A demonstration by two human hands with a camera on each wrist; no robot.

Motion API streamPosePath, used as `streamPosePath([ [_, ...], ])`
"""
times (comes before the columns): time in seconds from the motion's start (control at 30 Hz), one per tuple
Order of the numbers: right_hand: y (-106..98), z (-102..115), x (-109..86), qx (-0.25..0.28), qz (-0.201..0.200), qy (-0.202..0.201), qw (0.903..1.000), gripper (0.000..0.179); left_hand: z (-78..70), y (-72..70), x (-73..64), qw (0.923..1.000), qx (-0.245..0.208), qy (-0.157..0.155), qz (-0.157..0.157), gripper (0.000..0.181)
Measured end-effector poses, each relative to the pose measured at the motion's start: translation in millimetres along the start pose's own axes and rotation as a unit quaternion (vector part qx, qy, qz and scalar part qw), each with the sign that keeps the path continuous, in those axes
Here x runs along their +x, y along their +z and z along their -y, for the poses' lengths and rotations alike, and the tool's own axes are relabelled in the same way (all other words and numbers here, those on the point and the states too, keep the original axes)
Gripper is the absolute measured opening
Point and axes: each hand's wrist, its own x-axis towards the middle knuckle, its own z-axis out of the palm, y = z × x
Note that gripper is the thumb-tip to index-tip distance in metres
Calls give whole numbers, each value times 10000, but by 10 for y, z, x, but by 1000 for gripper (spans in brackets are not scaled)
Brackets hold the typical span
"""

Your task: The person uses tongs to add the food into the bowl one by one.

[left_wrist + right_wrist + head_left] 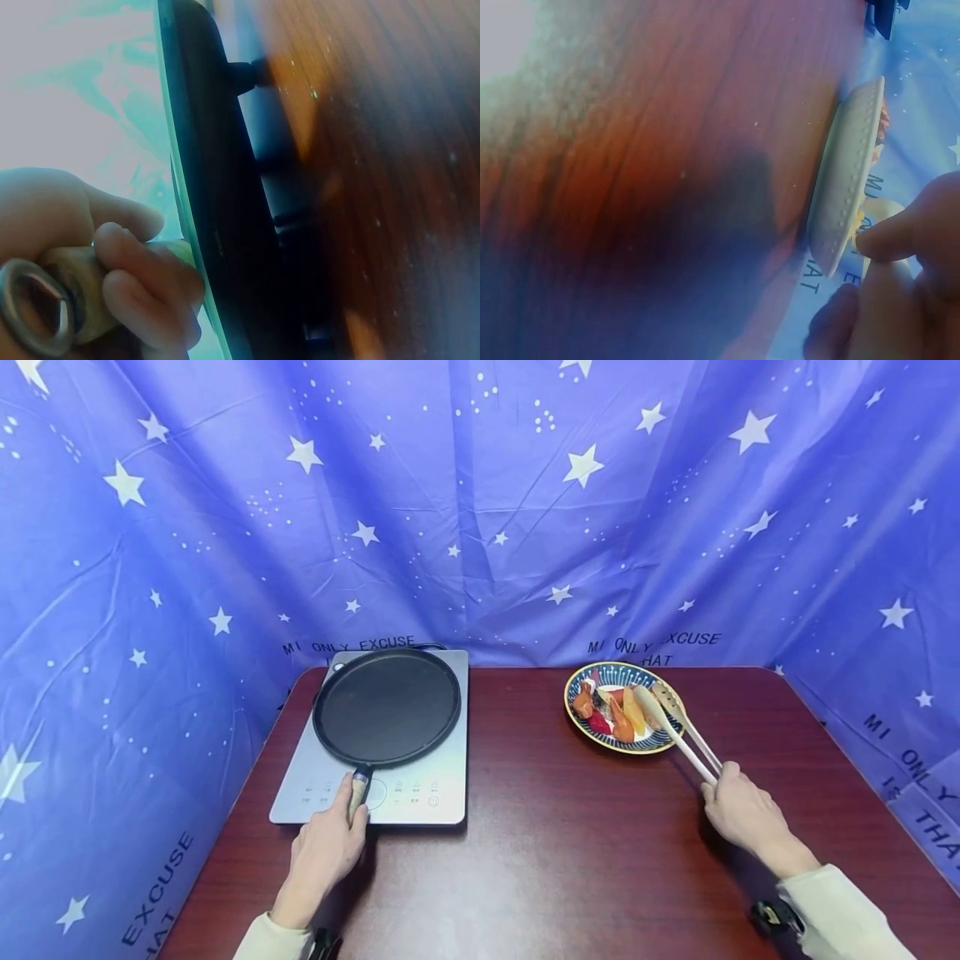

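Observation:
A round, flat black frying pan [386, 706] sits on a silver induction cooktop [448, 777] at the left. My left hand [324, 852] grips its short wood-toned handle [357, 797]; the left wrist view shows fingers wrapped round it and a metal hanging ring [16, 300] at its end. On the right, my right hand [750, 814] holds pale kitchen tongs [688, 753], one arm slotted at its head. The tong heads are over the right side of a blue-patterned plate [588, 739] bearing several food pieces [621, 720], orange, red and yellow.
Both plate and cooktop stand on a dark reddish wooden table [525, 827]. A blue curtain [480, 527] with white stars and lettering encloses the table's back and sides. Behind the pan, a black cable [431, 647] runs along the cooktop's rear edge.

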Motion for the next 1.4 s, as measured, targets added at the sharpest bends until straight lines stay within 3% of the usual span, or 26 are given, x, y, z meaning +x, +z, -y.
streamPosePath([
  [0.2, -71, 75, -50, 42, -295, -93, 9995, 33, 2, 2, 9, 10000, 8, 26, 4, 57],
  [0.47, -146, 304, -58, 93, -286, -399, 9988, 37, 7, 7, -1, 10000, 6, -4, -14, 56],
  [0.8, -218, 591, 51, 67, -1, -481, 9988, 39, -9, -7, -2, 10000, -15, 43, -6, 56],
  [1.4, -287, 944, 146, -551, 371, -466, 9967, 41, 1, 1, -12, 10000, -30, 88, -15, 56],
])
